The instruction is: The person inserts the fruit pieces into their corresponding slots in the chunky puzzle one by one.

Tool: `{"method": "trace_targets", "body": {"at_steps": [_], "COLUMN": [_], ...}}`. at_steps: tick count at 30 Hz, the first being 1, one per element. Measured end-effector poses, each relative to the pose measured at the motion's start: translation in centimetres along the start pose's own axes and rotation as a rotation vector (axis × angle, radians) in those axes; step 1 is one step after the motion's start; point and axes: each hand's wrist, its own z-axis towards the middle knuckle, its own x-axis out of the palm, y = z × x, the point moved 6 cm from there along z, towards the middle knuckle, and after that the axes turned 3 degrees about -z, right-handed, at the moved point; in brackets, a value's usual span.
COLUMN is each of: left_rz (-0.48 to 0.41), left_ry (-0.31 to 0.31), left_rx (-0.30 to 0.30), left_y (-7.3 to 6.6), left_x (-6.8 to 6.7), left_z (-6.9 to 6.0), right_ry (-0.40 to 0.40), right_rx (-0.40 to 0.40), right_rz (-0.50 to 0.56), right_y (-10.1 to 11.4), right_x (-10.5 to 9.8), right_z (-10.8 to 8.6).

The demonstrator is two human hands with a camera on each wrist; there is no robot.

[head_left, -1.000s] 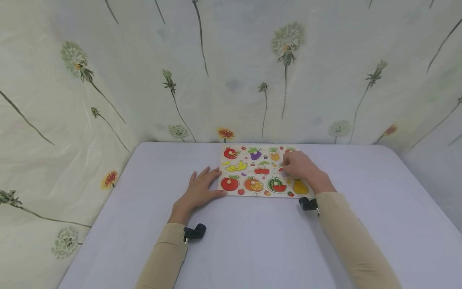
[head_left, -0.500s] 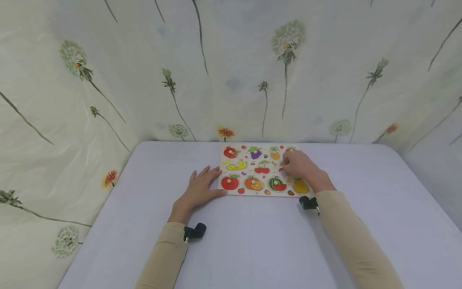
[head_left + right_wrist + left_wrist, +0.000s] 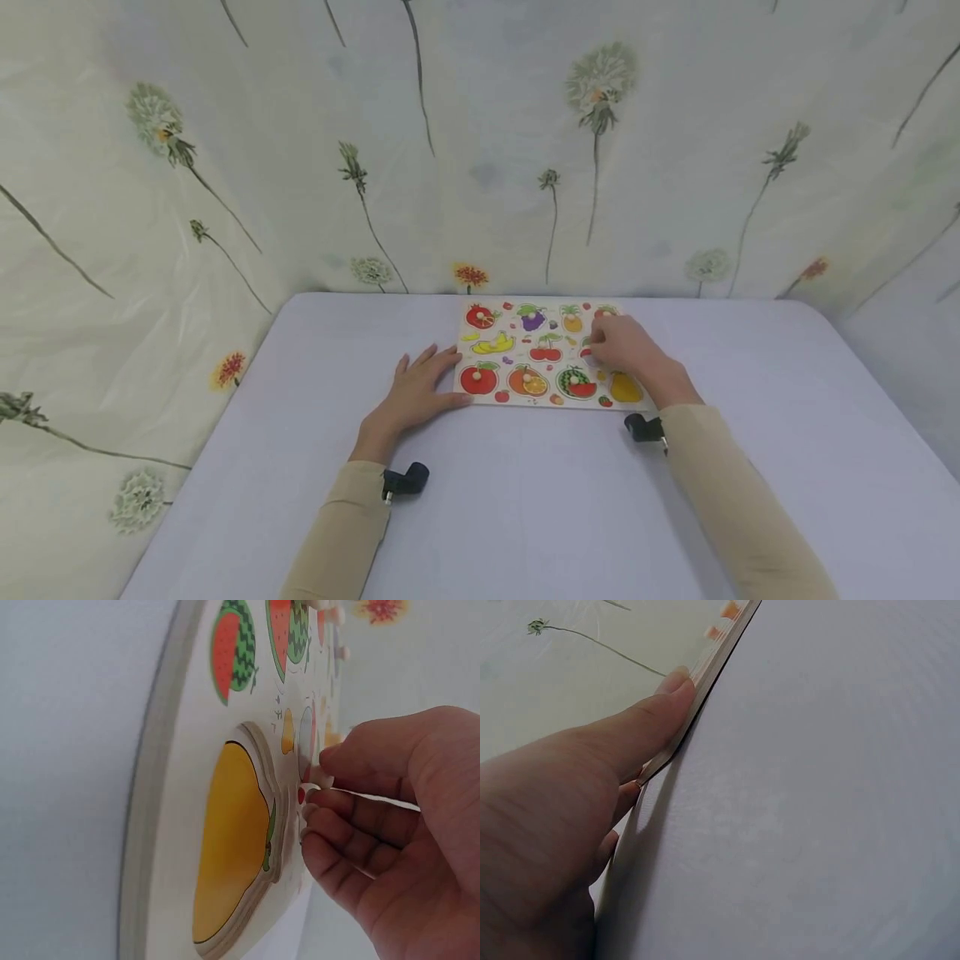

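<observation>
A white wooden fruit puzzle board [image 3: 513, 400] lies on the table, with knobbed pieces such as a red apple [image 3: 478, 380], an orange and a watermelon in it. My left hand [image 3: 416, 392] rests at its left edge, fingers spread, the thumb at the near corner. In the left wrist view, the thumb [image 3: 649, 724] lies along the board's edge. My right hand [image 3: 626, 346] pinches the pale knob [image 3: 322, 777] of a puzzle piece in the right part of the board. Fingers largely cover this piece; its fruit cannot be made out. Beside it is a pear-shaped recess [image 3: 232, 840] with a yellow picture.
The white-covered table [image 3: 525, 500] extends around the board. Behind it hangs a cloth backdrop [image 3: 480, 167] with dandelion prints. A small black camera [image 3: 406, 481] sits on the left wrist, and another [image 3: 643, 427] on the right.
My right hand and wrist have shifted very slightly to the right, still at the same piece. The left hand and the board stay in place.
</observation>
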Motion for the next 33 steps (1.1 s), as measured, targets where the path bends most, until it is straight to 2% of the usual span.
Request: {"method": "trace_targets", "body": {"at_steps": [15,25,33], "left_rz": [0.007,-0.005,-0.004], "left_ry": [0.001,0.002,0.007], "left_rx": [0.003,-0.002,-0.002], "left_y": [-0.2,-0.3,-0.2], "left_x": [0.0,0.1,0.0], "left_z": [0.0,-0.1,-0.2], "right_ry": [-0.040,-0.032,-0.028], "right_rx": [-0.002,-0.006,-0.016], "right_rz": [0.073,0.063,0.076], "right_y": [-0.4,-1.0,-1.6], "right_x": [0.4,0.7,0.5], "right_z": [-2.1,-3.0,-4.8]}}
